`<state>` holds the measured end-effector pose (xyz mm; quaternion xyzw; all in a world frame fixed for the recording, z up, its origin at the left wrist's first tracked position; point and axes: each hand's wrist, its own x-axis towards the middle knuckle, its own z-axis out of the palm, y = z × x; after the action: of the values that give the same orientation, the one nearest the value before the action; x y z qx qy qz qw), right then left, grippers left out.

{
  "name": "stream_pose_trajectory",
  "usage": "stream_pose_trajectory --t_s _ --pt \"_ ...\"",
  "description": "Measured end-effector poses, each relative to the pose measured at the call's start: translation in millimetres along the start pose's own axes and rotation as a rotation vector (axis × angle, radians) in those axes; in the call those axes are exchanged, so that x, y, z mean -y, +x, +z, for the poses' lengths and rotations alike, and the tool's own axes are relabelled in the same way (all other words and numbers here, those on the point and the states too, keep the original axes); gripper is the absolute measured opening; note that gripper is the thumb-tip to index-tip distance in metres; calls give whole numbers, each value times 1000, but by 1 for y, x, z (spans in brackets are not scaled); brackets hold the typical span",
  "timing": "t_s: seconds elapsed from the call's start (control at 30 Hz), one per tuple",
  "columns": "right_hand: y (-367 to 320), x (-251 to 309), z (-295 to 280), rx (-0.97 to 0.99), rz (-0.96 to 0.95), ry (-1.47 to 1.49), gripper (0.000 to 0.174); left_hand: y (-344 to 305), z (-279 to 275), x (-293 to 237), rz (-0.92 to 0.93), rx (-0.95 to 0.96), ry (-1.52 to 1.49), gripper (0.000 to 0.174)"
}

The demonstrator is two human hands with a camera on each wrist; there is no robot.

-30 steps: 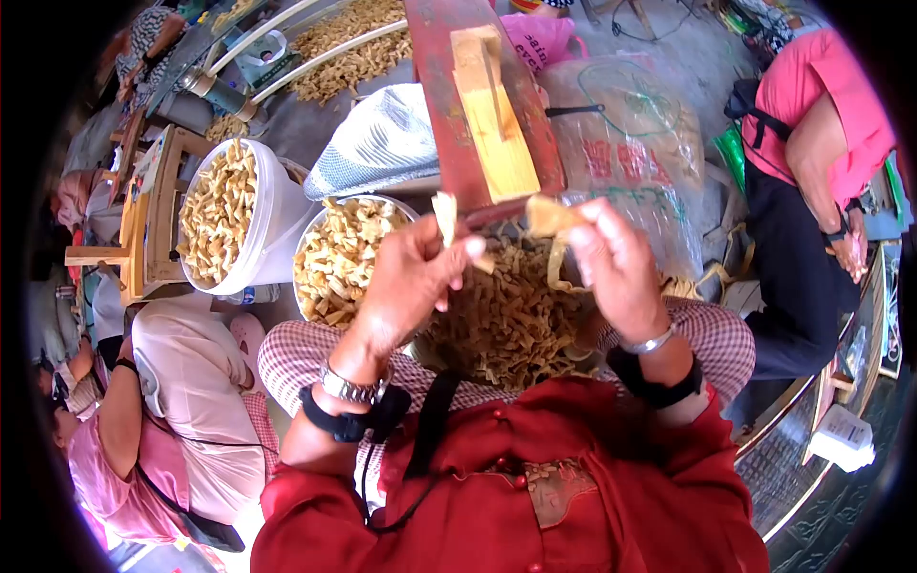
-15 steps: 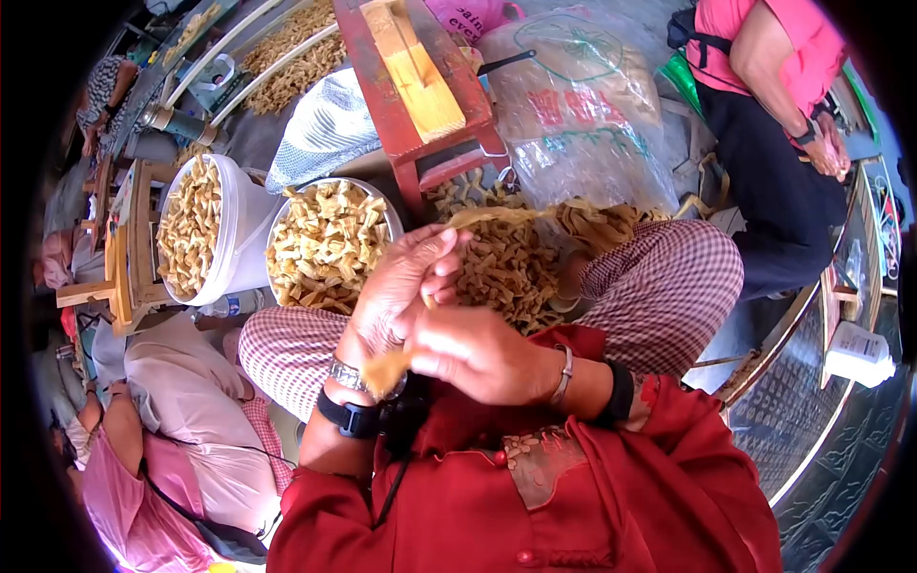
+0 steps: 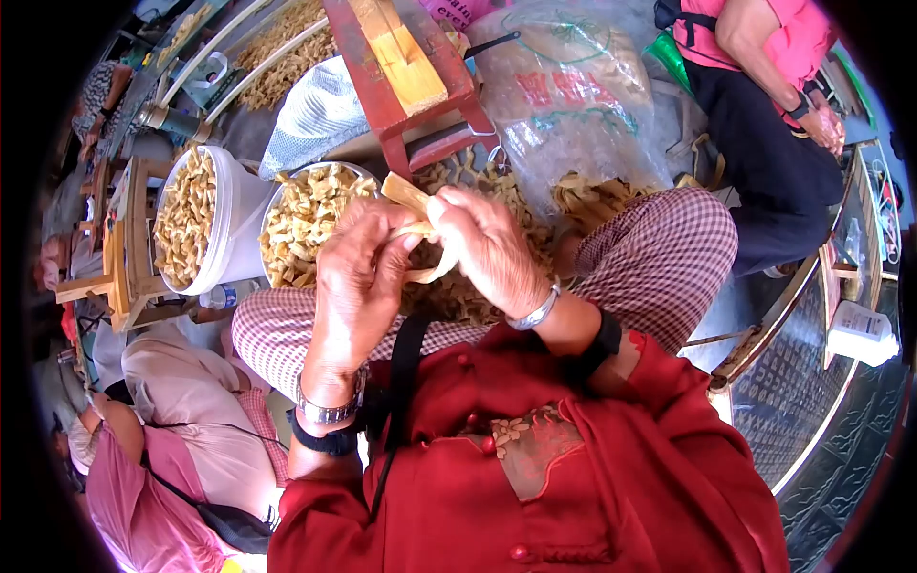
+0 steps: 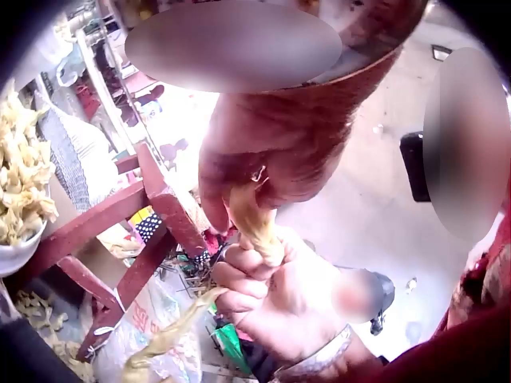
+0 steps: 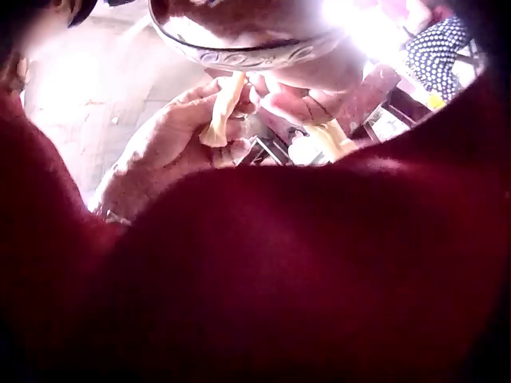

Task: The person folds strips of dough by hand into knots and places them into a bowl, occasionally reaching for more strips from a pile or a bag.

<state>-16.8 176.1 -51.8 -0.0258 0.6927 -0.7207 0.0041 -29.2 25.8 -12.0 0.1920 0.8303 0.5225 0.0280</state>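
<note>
Between both hands is a tan, pliable strip (image 3: 406, 194), bent into a loop below the fingers with one flat end sticking up. My left hand (image 3: 358, 272) pinches it from the left side. From the right, my right hand (image 3: 492, 250) grips it with curled fingers, close against the left fingertips. In the left wrist view, one length of the strip (image 4: 254, 219) runs between the hands and another tail hangs past the right fist. The right wrist view shows a piece of the strip (image 5: 226, 112) at the left fingers; a red sleeve hides much below. Knotted tan pieces (image 3: 458, 298) lie under the hands.
Two white buckets (image 3: 239, 224) of knotted pieces stand at left. Ahead are a red wooden bench (image 3: 382, 105) with a wooden block (image 3: 406, 67) on it, and a clear plastic bag (image 3: 573, 105). People sit at either side.
The right hand has come up from across the left wrist to meet the left fingertips. The strip, stretched out earlier, is now looped between the hands. The head view has shifted.
</note>
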Motion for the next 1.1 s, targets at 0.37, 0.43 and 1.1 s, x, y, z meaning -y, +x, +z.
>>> stream_pose_trajectory --t_s 0.37,0.43,1.1 --pt "10 11 -29 286 1 -73 35 8 -8 2 -8 130 -190 11" --pt "9 21 -30 247 -159 -24 28 18 -16 -5 -146 215 -613 22" --pt "2 4 -29 -68 -333 -140 22 13 12 2 -303 423 -1232 42"
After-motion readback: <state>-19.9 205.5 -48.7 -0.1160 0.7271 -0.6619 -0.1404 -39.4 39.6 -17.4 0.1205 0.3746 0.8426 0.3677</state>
